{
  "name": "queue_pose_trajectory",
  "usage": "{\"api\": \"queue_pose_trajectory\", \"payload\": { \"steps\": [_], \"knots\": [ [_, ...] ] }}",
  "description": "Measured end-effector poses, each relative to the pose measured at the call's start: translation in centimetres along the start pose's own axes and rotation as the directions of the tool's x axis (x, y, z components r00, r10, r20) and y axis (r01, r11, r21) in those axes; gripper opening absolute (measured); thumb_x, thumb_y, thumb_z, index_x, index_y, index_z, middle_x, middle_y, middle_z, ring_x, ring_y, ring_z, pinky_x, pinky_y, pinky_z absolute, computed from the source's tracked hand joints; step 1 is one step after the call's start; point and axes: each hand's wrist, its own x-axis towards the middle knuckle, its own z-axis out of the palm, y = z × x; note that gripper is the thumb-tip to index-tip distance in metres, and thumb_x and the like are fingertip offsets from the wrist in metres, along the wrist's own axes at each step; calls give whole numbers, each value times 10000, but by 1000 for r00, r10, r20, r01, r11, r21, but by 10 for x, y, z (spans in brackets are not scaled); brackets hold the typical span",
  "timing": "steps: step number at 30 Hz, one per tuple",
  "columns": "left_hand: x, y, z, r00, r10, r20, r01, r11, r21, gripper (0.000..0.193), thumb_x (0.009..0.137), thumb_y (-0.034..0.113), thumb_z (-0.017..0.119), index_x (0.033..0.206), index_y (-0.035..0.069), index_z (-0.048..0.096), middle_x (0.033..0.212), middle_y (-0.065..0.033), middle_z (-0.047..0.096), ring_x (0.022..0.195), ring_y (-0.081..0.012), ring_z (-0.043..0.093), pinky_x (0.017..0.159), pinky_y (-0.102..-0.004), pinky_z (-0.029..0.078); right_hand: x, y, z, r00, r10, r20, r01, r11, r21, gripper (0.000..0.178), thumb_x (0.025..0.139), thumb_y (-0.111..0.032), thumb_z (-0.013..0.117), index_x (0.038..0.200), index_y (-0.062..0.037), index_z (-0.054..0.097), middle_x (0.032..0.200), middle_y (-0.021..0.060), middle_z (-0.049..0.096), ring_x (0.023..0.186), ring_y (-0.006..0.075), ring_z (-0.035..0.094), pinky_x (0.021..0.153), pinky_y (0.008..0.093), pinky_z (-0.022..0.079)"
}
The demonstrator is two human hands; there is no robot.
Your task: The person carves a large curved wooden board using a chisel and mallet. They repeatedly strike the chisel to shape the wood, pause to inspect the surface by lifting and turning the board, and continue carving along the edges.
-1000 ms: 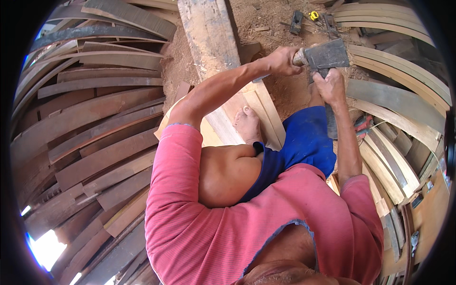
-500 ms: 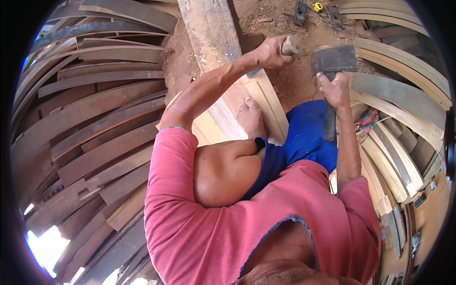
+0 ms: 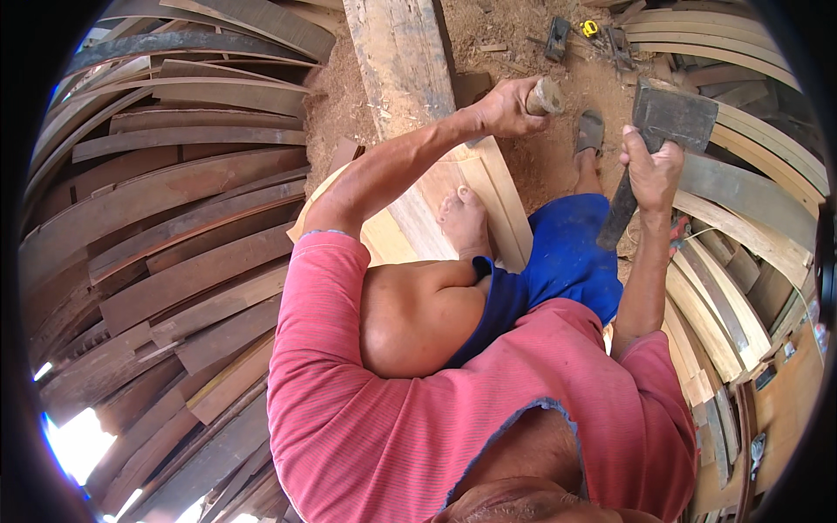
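My left hand is closed around the handle of a chisel, whose worn, pale butt end sticks out past the fist. Its blade is mostly hidden behind the hand, above the end of a light wooden board. My bare foot rests on that board. In my right hand is a dark mallet with a blocky head, held out to the right of the chisel and apart from it. The mallet's handle slants down toward my blue shorts.
A thick, weathered beam lies under the board's far part. Sawdust covers the ground, with a yellow tape measure and a dark block-shaped tool at the back. Stacked planks crowd the left; more curved boards lie on the right.
My right hand has swung the mallet outward to the right, away from the chisel, uncovering a sandalled foot. My left hand keeps its grip on the chisel, nearly in place.
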Motion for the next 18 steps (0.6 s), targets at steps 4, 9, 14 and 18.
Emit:
{"api": "queue_pose_trajectory", "payload": {
  "steps": [4, 9, 14, 18],
  "knots": [
    [-3, -2, 2, 997, 73, 40, -72, 997, -9, 424, 800, 248, 792, 1163, 77, 655, 1032, -152, 742, 948, -291, 722, 863, -396, 564, -1, 22, 30, 996, -19, 88, 46, 945, -323, 335, 918, -247, 741, 696, -3, 679, 630, 4, 647, 569, 157, 605, 583, 356, 506],
    [-2, -8, 2, 996, 84, 39, -85, 996, 38, 415, 792, 272, 786, 1131, 76, 647, 1004, -153, 734, 922, -300, 714, 834, -416, 562, 6, 27, 34, 972, -158, 175, 198, 950, -242, 283, 907, -225, 727, 814, 39, 684, 738, 16, 687, 581, 172, 602, 593, 376, 510],
    [7, -12, 10, 996, 52, 79, -54, 998, 29, 431, 790, 275, 774, 1151, 85, 634, 1001, -156, 725, 918, -327, 705, 838, -421, 557, 6, 54, 40, 1000, -18, 23, 21, 993, -114, 214, 893, -205, 731, 822, -7, 689, 719, 32, 673, 590, 120, 599, 587, 330, 521],
    [4, -16, 12, 993, 70, 97, -77, 994, 72, 426, 787, 274, 768, 1148, 81, 649, 990, -152, 725, 919, -333, 702, 847, -415, 560, 11, 56, 33, 980, -35, 194, 92, 952, -291, 235, 898, -211, 723, 781, -13, 675, 687, 31, 667, 574, 95, 600, 561, 302, 502]
  ]
}}
